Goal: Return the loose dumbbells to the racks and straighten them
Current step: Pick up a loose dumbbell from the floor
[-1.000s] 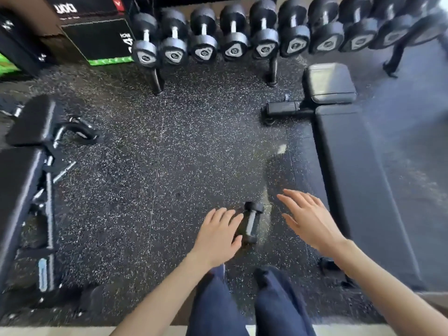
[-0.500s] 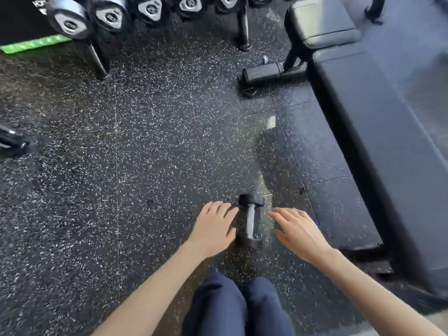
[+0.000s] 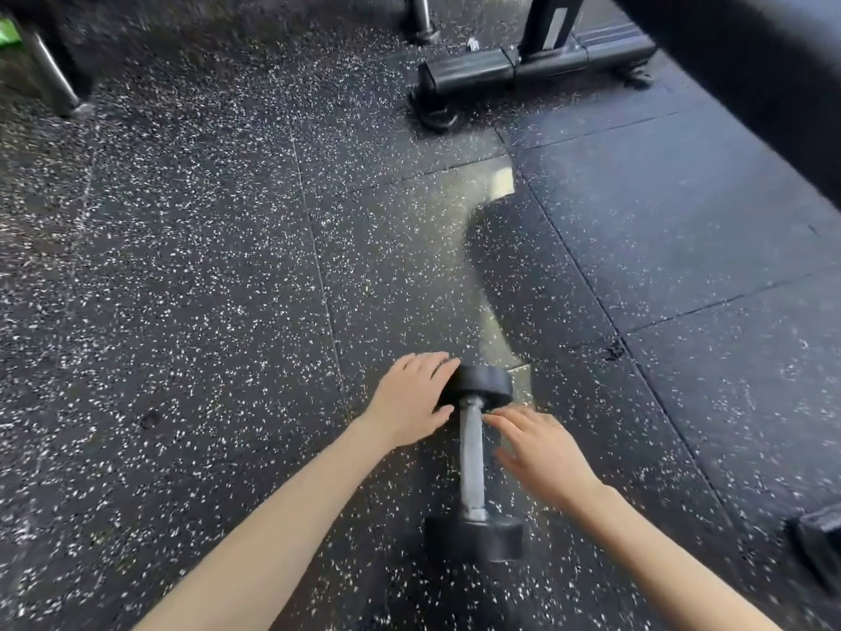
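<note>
A small black dumbbell (image 3: 471, 457) with a grey metal handle lies on the speckled rubber floor, its length running away from me. My left hand (image 3: 412, 398) rests against the left side of its far head, fingers spread. My right hand (image 3: 541, 453) hovers just right of the handle, fingers apart, fingertips near the bar. Neither hand is closed around the dumbbell. The racks are out of view except for two metal legs.
A bench's black base foot (image 3: 514, 72) stands ahead, its dark pad (image 3: 764, 79) filling the upper right. Rack legs show at the top left (image 3: 52, 79) and top centre (image 3: 421, 20). Another black foot (image 3: 819, 548) sits at the right edge.
The view has dropped lower and closer to the floor; the racked dumbbells have left the frame. Both hands have closed in on the dumbbell, the left now touching its far head.
</note>
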A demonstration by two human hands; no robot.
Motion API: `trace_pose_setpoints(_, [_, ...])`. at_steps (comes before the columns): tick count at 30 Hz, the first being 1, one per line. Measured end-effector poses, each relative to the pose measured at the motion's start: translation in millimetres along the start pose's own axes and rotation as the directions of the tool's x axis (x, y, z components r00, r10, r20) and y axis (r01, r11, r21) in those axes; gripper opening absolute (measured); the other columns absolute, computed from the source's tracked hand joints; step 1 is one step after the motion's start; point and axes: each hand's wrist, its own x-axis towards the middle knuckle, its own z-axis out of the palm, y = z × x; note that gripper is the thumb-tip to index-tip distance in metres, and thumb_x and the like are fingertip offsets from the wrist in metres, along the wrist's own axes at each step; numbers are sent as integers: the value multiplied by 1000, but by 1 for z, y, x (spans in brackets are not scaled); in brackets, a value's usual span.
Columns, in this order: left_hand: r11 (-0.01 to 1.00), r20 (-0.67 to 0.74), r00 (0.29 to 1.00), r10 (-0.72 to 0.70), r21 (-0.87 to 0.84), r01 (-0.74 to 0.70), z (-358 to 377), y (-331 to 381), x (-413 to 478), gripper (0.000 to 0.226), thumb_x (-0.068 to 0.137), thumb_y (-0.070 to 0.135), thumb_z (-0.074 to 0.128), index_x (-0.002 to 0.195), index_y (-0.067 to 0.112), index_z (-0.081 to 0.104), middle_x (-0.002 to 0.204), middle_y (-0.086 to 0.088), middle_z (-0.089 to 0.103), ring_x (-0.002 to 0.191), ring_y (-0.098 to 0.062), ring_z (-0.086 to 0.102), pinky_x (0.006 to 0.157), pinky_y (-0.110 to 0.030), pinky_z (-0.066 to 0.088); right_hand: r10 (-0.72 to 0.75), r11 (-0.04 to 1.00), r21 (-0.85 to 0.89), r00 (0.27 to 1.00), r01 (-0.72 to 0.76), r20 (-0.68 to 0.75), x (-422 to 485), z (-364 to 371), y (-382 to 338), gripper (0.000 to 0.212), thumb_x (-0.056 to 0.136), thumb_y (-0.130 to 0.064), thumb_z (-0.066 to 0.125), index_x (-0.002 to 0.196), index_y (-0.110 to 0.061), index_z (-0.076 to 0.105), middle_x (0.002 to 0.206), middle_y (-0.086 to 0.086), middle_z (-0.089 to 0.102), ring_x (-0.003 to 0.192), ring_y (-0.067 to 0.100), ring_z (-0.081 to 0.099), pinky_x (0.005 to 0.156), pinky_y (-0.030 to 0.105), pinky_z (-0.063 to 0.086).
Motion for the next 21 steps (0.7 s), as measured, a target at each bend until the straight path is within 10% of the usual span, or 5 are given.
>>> trace_pose_setpoints(11, [960,-104,991,-83,-276,51,47,-10,23,57,93,38,54,140,12,36,131,-5,48,124,-21,42,99,-36,42,82,996,39,997,-82,-1,-2,30,0,50,63,-31,82,108,-20,64,103,-5,69,83,16,69,63,28,54])
trace_pose_setpoints(21, [777,-102,816,-568,-391,492,62,-23,-126,44,88,44,59,115,11,47,110,-2,57,102,-20,56,79,-30,46,-14,984,179,986,-16,168,13,27,-69,45,90,-33,56,132,-21,48,132,-6,54,112,19,56,87,32,47])
